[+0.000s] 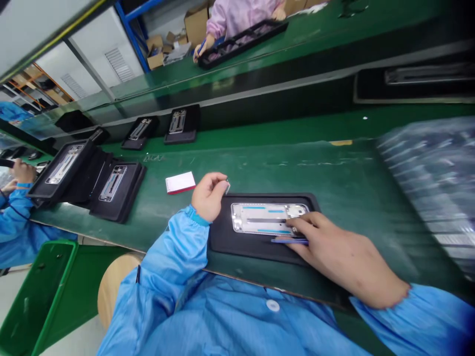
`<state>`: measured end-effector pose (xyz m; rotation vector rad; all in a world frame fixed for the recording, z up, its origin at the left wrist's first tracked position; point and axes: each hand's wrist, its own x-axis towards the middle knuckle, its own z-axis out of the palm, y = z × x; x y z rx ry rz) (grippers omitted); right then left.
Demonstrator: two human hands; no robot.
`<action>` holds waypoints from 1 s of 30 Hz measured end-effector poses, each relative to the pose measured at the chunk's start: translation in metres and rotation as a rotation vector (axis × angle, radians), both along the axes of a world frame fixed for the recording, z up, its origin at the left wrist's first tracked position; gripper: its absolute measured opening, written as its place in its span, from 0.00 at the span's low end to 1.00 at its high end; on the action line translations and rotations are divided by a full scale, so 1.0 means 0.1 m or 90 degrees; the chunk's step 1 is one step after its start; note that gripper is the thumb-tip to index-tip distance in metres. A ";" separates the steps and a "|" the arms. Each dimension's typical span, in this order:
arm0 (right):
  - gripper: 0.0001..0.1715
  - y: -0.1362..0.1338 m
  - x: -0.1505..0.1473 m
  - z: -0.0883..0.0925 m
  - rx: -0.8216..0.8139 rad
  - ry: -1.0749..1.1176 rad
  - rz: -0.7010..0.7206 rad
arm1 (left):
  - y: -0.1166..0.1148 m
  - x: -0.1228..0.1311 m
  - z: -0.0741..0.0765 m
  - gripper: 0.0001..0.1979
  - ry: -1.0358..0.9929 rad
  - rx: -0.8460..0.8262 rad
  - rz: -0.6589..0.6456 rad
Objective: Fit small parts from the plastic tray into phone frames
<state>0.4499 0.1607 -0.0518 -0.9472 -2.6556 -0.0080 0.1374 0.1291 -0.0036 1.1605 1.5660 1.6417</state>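
Observation:
A silver phone frame (260, 220) with blue strips lies in a black foam tray (237, 247) on the green bench. Just beyond the tray's upper left corner, my left hand (210, 195) pinches a small, thin piece (227, 186) between thumb and fingertips. My right hand (339, 252) is over the tray's right part, its fingertips at the right end of the frame. A blue pen-like tool (289, 241) is held in that hand, pointing left above the tray.
A white pad (180, 182) with a red edge lies left of my left hand. Black trays with frames (117, 193) stand farther left, beside a co-worker's hand. Clear plastic wrapping (434, 183) lies at the right. Across the bench, a person in pink holds a black tray (243, 44).

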 end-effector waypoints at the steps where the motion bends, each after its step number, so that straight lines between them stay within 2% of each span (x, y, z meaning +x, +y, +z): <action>1: 0.18 0.04 0.00 0.03 0.001 0.012 -0.012 | -0.04 0.03 0.01 0.14 -0.021 -0.004 -0.023; 4: 0.16 0.17 -0.01 0.27 -0.046 0.101 0.012 | -0.18 0.15 0.01 0.20 -0.058 -0.038 -0.103; 9: 0.17 0.23 -0.20 0.94 -0.260 0.301 0.098 | -0.36 0.40 0.02 0.29 -0.148 -0.046 -0.217; 11: 0.19 0.21 -0.36 1.11 -0.355 0.341 0.124 | -0.40 0.45 0.07 0.31 -0.196 -0.038 -0.231; 13: 0.22 0.17 -0.54 1.19 -0.443 0.374 0.144 | -0.42 0.46 0.13 0.31 -0.229 -0.036 -0.224; 17: 0.25 0.07 -0.75 1.17 -0.586 0.432 0.146 | -0.47 0.47 0.26 0.32 -0.262 -0.022 -0.177; 21: 0.28 -0.03 -0.71 0.96 -0.654 0.504 0.061 | -0.53 0.59 0.29 0.34 -0.292 -0.032 -0.138; 25: 0.28 -0.11 -0.60 0.78 -0.611 0.570 0.004 | -0.55 0.77 0.26 0.36 -0.325 -0.055 -0.127; 30: 0.22 -0.21 -0.52 0.71 -0.528 0.619 -0.010 | -0.57 0.96 0.25 0.36 -0.326 -0.072 -0.134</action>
